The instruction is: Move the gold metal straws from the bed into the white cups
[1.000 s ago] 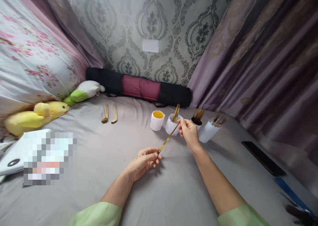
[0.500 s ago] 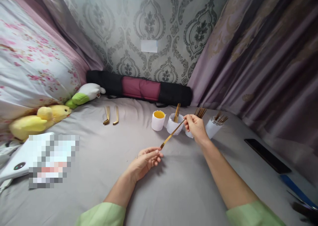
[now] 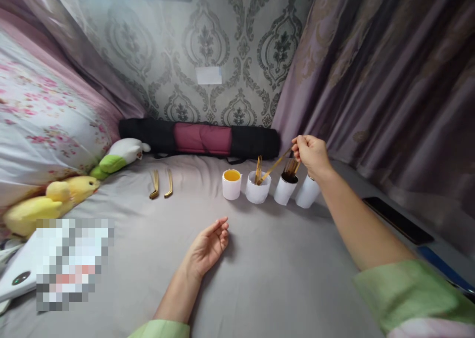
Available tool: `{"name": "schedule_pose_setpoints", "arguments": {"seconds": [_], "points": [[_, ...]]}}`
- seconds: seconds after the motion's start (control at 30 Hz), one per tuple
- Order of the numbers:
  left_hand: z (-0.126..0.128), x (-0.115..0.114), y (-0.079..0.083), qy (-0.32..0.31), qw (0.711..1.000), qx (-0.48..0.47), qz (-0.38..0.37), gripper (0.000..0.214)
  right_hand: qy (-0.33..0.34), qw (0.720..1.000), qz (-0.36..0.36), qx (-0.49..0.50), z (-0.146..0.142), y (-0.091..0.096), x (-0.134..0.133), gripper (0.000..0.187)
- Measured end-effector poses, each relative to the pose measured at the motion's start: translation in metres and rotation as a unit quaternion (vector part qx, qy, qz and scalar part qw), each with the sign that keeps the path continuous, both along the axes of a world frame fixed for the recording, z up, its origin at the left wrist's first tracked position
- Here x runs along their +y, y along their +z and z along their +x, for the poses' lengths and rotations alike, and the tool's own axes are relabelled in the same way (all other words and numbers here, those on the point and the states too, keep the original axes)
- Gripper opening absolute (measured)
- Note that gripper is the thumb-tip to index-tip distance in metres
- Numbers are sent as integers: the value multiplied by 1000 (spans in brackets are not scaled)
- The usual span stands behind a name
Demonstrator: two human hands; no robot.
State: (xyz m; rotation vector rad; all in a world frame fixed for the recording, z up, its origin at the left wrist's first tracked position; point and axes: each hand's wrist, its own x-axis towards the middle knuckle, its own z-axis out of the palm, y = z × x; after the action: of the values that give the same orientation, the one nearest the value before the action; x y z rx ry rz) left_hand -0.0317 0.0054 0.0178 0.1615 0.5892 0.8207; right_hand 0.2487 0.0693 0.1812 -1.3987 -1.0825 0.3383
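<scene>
My right hand [image 3: 312,155] pinches the upper end of a thin gold-brown stick [image 3: 276,165]. The stick slants down to the left, its lower end inside a wide white cup [image 3: 257,195] where several upright gold sticks [image 3: 259,166] stand. Whether its dark tip touches the cup's bottom is hidden. Left of that cup is a white cup with a yellow inside [image 3: 231,188]. Under my right hand are a white cup of dark sticks [image 3: 285,193] and another white cup [image 3: 307,193], partly covered by the hand. My left hand [image 3: 210,246] rests palm up, fingers loosely curled, holding nothing.
Two small bundles of gold sticks with bent ends [image 3: 154,185] lie to the left on the grey sheet [image 3: 267,278]. Plush toys [image 3: 70,192] and a white device [image 3: 22,273] are farther left. A black-and-maroon roll [image 3: 202,139] lies behind; a dark phone-like slab [image 3: 399,219] lies right.
My right hand has moved up and right, bringing the stick's dark tip from near my left fingers into the wide cup. My left hand has shifted slightly down and left.
</scene>
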Motion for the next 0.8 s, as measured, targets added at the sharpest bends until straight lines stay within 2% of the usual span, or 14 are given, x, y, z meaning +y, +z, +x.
{"name": "schedule_pose_setpoints", "arguments": {"seconds": [0.27,0.53,0.8], "points": [[-2,1,-1,-2,1000,-8,-1,16,-46,992,-17,-117,12,1,27,27],[-2,0,0,-6,1000,-14,-7,16,-31,965,-93,-242,14,-9,43,24],[0,-1,3,-4,1000,-10,-4,15,1,942,-176,-286,-3,-16,43,25]]}}
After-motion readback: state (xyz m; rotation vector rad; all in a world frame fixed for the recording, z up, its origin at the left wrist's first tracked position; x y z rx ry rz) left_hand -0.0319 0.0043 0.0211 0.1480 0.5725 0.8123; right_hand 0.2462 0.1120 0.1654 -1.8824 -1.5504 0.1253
